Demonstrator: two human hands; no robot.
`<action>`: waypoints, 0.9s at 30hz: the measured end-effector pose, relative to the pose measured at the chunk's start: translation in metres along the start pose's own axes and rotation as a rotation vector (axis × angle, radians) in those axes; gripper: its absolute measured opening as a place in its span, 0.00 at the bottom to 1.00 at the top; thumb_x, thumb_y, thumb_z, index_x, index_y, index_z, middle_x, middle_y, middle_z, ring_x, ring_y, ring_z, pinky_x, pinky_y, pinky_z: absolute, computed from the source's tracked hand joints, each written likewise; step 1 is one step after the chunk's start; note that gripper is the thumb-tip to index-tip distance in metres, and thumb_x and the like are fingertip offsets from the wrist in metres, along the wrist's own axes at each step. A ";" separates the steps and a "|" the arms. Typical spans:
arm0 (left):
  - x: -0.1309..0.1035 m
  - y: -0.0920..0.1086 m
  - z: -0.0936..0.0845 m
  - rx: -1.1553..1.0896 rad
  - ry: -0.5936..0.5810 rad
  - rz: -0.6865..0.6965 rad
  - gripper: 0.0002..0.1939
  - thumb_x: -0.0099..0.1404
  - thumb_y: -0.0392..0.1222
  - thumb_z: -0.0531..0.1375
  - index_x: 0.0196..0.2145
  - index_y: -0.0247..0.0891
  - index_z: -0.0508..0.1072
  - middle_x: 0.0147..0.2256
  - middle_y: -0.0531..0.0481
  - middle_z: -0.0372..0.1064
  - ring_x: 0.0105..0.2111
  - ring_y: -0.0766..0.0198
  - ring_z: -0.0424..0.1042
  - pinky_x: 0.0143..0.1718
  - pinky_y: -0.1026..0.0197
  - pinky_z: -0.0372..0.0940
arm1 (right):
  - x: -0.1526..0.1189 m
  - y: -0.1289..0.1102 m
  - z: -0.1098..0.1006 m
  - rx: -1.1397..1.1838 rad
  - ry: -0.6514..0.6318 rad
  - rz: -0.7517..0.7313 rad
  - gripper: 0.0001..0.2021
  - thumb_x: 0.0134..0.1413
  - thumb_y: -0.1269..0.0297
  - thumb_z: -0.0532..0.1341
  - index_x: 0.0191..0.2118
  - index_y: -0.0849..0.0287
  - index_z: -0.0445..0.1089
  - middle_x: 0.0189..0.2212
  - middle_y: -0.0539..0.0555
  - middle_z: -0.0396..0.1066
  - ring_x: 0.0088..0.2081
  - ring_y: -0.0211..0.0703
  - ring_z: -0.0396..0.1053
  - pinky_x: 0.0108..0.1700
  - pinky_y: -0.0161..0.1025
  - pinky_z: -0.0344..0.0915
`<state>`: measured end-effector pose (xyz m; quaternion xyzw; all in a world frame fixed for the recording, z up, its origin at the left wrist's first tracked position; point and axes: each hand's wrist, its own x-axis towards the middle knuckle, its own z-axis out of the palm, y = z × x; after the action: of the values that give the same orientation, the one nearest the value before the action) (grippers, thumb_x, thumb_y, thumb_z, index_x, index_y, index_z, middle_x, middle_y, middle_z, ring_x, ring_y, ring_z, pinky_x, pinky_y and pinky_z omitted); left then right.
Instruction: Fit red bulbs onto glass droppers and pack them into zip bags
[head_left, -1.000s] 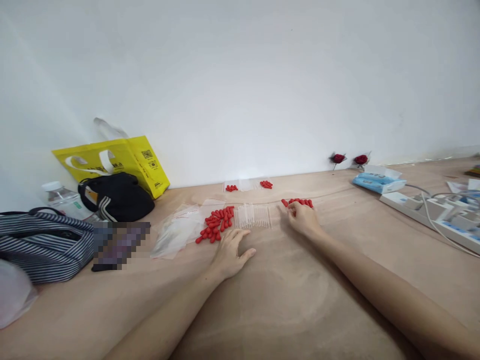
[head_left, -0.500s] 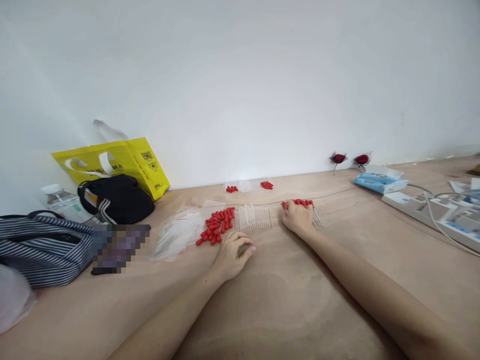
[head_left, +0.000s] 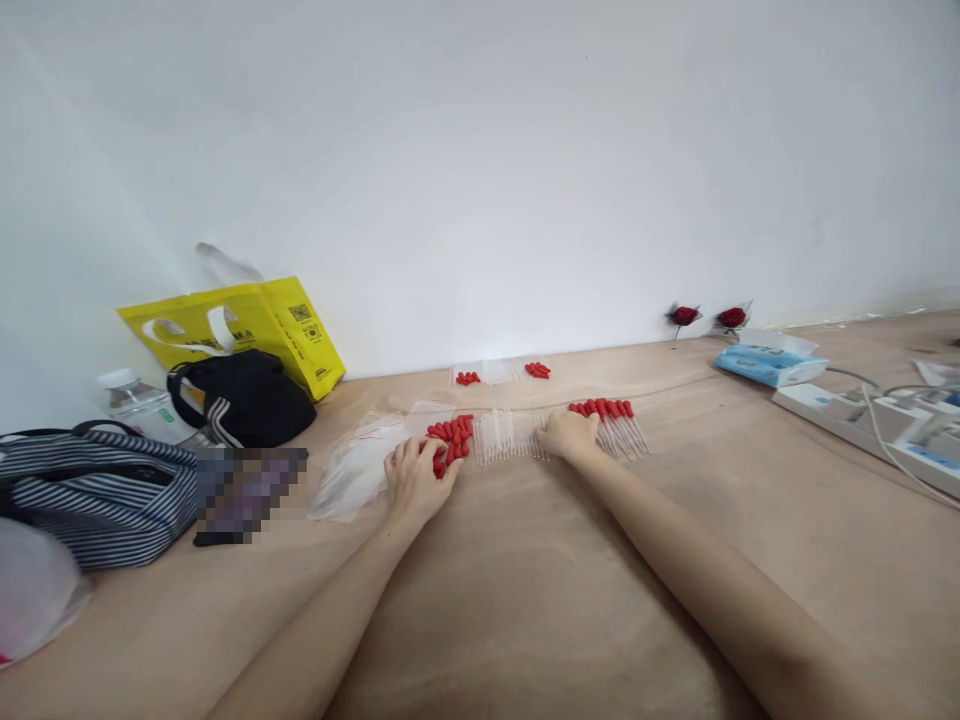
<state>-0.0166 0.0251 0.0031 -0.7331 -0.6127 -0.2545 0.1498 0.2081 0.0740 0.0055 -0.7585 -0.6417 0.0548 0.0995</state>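
Neatly, clear tubes [head_left: 508,437] lay on the table [head_left: 517,570], long axes toward the wall [head_left: 510,200]; the left hand [head_left: 415,480] had shifted onto red bulbs [head_left: 454,429], the right hand [head_left: 570,436], apart, to the tubes' edge; grips unclear.

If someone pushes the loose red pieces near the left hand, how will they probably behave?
The loose red pieces look small beside the left hand, so each is probably light. Their rounded ends suggest they may roll when pushed. Because they lie jumbled together, moving one will likely disturb its neighbours.
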 end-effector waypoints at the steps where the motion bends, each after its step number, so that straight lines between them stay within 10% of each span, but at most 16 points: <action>1: 0.002 0.000 0.001 0.006 0.010 0.006 0.10 0.55 0.47 0.58 0.33 0.40 0.71 0.37 0.45 0.65 0.41 0.51 0.60 0.42 0.51 0.52 | 0.001 -0.001 0.000 0.005 -0.012 0.004 0.16 0.49 0.58 0.52 0.35 0.63 0.72 0.36 0.65 0.71 0.38 0.54 0.67 0.44 0.52 0.47; 15: 0.051 0.016 0.018 0.081 -0.124 -0.006 0.11 0.53 0.49 0.59 0.30 0.42 0.75 0.36 0.44 0.66 0.41 0.50 0.59 0.40 0.50 0.51 | 0.004 -0.003 -0.001 0.038 -0.091 0.024 0.17 0.49 0.57 0.51 0.36 0.61 0.70 0.38 0.62 0.70 0.41 0.52 0.67 0.44 0.50 0.50; 27: 0.021 0.015 0.010 -0.318 0.025 0.183 0.07 0.60 0.38 0.55 0.32 0.38 0.74 0.32 0.48 0.66 0.36 0.60 0.64 0.40 0.58 0.59 | -0.028 0.018 -0.007 -0.016 0.209 -0.196 0.15 0.55 0.63 0.47 0.34 0.66 0.67 0.35 0.66 0.70 0.39 0.53 0.65 0.41 0.48 0.47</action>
<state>0.0023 0.0447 0.0077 -0.7968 -0.4936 -0.3428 0.0621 0.2226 0.0433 0.0073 -0.6947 -0.6991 -0.0397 0.1645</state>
